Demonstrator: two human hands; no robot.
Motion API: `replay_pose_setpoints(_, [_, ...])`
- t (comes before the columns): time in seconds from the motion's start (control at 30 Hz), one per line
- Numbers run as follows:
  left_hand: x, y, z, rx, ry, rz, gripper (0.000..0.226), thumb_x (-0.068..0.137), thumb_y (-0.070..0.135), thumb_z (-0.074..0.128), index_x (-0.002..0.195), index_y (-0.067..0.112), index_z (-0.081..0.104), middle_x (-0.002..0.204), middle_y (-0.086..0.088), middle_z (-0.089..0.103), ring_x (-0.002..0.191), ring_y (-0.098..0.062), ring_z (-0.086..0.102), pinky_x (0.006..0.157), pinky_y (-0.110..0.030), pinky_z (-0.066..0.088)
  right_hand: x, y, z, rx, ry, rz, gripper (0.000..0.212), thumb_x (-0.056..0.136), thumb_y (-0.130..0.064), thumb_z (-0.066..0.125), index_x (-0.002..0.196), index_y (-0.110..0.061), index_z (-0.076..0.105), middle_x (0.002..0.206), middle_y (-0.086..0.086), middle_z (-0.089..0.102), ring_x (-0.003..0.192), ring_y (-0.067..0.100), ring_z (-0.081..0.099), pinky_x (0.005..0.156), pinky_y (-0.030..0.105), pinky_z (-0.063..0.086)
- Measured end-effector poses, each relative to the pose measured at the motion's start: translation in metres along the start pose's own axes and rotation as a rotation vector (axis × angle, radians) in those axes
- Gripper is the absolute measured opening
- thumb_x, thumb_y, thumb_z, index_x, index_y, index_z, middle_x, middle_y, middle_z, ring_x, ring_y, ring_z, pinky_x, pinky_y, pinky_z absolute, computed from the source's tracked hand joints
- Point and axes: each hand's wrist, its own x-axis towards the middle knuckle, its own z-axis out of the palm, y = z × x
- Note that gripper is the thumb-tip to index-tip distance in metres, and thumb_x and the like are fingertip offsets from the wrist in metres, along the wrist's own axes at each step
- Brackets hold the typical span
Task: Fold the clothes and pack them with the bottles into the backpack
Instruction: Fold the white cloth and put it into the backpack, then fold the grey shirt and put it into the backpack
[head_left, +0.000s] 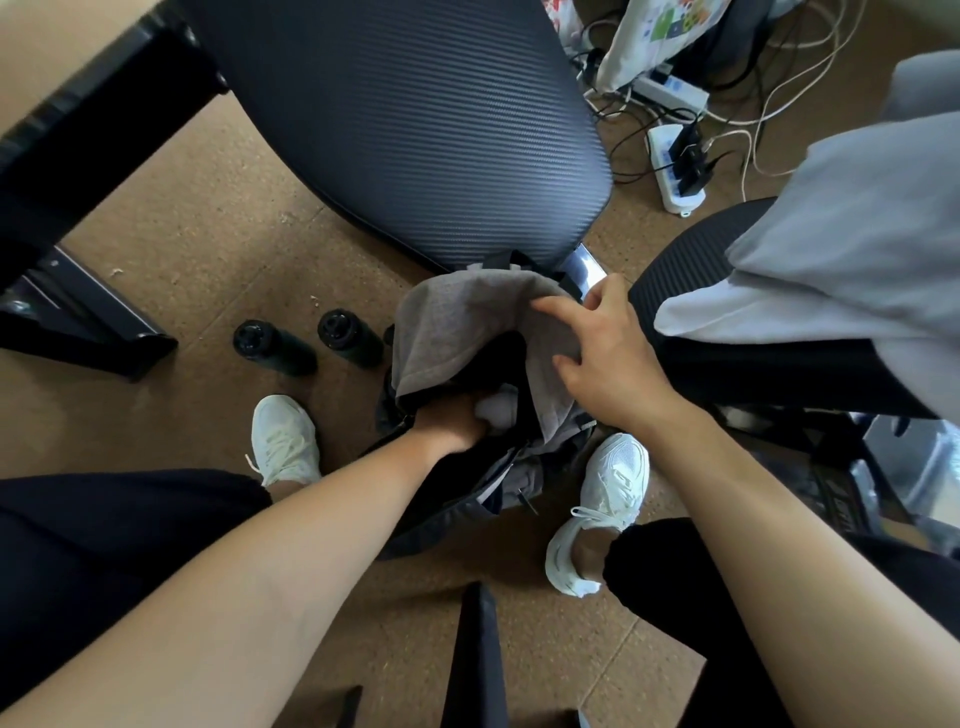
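Note:
A dark backpack (457, 499) stands open on the floor between my feet. A grey garment (457, 322) bulges out of its mouth. My left hand (449, 421) is pushed down inside the opening, its fingers hidden under the cloth. My right hand (602, 348) rests on top of the grey garment with fingers spread, pressing it toward the bag. Two dark bottles (275, 345) (350, 338) lie on the floor just left of the backpack. More light grey clothing (852, 249) lies on the chair at the right.
A large black mesh office chair (415, 130) stands directly behind the backpack. A second black chair (727, 332) is to the right. Power strips (675, 166) and cables crowd the floor at the upper right. A black desk leg (78, 312) stands at the left.

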Motion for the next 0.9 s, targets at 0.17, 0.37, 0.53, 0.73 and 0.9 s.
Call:
replay_pose_setpoints(0.17, [-0.031, -0.008, 0.014, -0.304, 0.133, -0.002, 0.043, 0.099, 0.029, 0.058, 0.142, 0.021, 0.057, 0.142, -0.010, 0.060, 0.126, -0.030, 0.058, 0.104, -0.034, 0.046, -0.002, -0.002, -0.003, 0.006, -0.017, -0.004, 0.066, 0.088, -0.012, 0.070, 0.147, -0.034, 0.050, 0.114, -0.001, 0.028, 0.111, 0.023, 0.045, 0.093, 0.044, 0.052])
replay_pose_setpoints(0.37, [-0.092, 0.005, -0.022, -0.521, 0.268, 0.108, 0.027, 0.098, 0.031, 0.063, 0.124, 0.025, 0.071, 0.118, 0.005, 0.072, 0.111, -0.014, 0.067, 0.093, -0.030, 0.053, -0.018, -0.005, -0.016, 0.064, -0.046, -0.008, 0.066, 0.090, -0.016, 0.070, 0.150, -0.032, 0.047, 0.118, 0.000, 0.034, 0.104, 0.021, 0.051, 0.095, 0.039, 0.051])
replay_pose_setpoints(0.53, [-0.139, 0.048, -0.072, -0.597, 0.419, 0.328, 0.015, 0.098, 0.018, 0.066, 0.105, 0.029, 0.075, 0.099, 0.015, 0.075, 0.098, 0.000, 0.068, 0.091, -0.023, 0.054, -0.049, -0.015, -0.039, 0.206, 0.075, -0.005, 0.053, 0.091, -0.020, 0.068, 0.140, -0.032, 0.056, 0.117, -0.008, 0.048, 0.090, 0.015, 0.059, 0.090, 0.041, 0.054])
replay_pose_setpoints(0.73, [-0.174, 0.118, -0.113, -0.666, 0.489, 0.566, 0.019, 0.095, 0.006, 0.066, 0.105, 0.018, 0.076, 0.102, 0.007, 0.077, 0.102, -0.007, 0.070, 0.095, -0.030, 0.055, -0.113, -0.037, -0.082, 0.155, 0.931, -0.035, 0.019, 0.088, -0.009, 0.068, 0.105, -0.013, 0.074, 0.087, 0.000, 0.064, 0.070, 0.019, 0.059, 0.063, 0.035, 0.052])
replay_pose_setpoints(0.9, [-0.185, 0.185, -0.123, -0.630, 0.505, 0.646, 0.029, 0.092, 0.013, 0.070, 0.119, 0.023, 0.070, 0.108, 0.009, 0.072, 0.101, -0.008, 0.067, 0.093, -0.031, 0.055, -0.145, -0.006, -0.107, 0.258, 1.407, 0.219, 0.040, 0.081, -0.010, 0.074, 0.119, -0.006, 0.066, 0.109, 0.018, 0.052, 0.105, 0.030, 0.050, 0.090, 0.043, 0.051])
